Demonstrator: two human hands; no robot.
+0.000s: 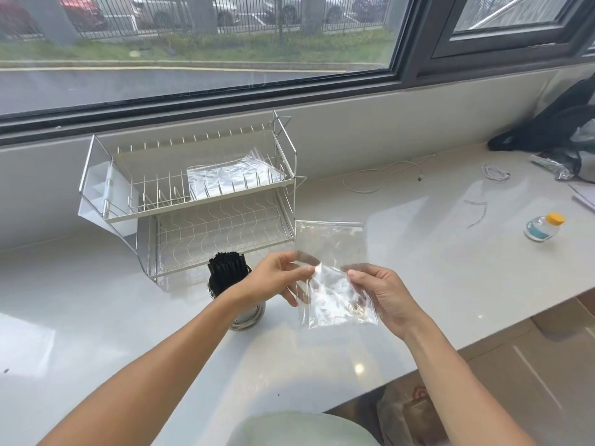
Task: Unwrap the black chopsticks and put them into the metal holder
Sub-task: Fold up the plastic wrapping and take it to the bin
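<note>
Several black chopsticks [226, 266] stand upright in the round metal holder [249, 318] on the white counter, partly hidden behind my left forearm. I hold a clear, empty plastic wrapper [331, 268] in the air to the right of the holder. My left hand [279, 278] pinches its left edge near the middle. My right hand [383, 297] pinches its right edge at about the same height. The wrapper's lower half is crumpled; its upper half stands flat above my fingers.
A two-tier wire dish rack [199, 201] stands behind the holder, with clear plastic wrappers [231, 177] lying on its upper tier. To the right are a small bottle with a yellow cap [544, 226], white cables [383, 178] and a dark bag [560, 130]. The counter's front edge [457, 346] runs diagonally at lower right.
</note>
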